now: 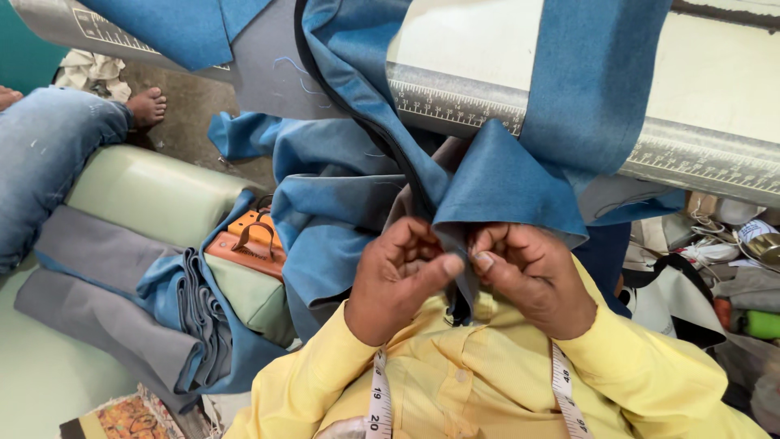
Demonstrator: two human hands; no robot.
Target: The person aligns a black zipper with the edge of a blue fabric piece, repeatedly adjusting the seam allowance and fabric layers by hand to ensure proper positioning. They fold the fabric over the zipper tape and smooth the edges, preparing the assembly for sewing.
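Left hand (398,276) and right hand (532,276) close together, both pinched tight on a folded edge of blue cloth (496,187), just below the counter (731,81) with its ruler strip (691,158). Tape measure (379,398) over yellow shirt (463,382) beneath the cloth; folded grey and blue fabric (187,309) well left of it

Both hands (467,272) are hemmed in close to the yellow shirt (455,382), with blue cloth (496,187) hanging directly above them. The table edge (699,154) blocks the way ahead, stacked fabric (171,309) fills the left, and clutter (731,260) crowds the right.
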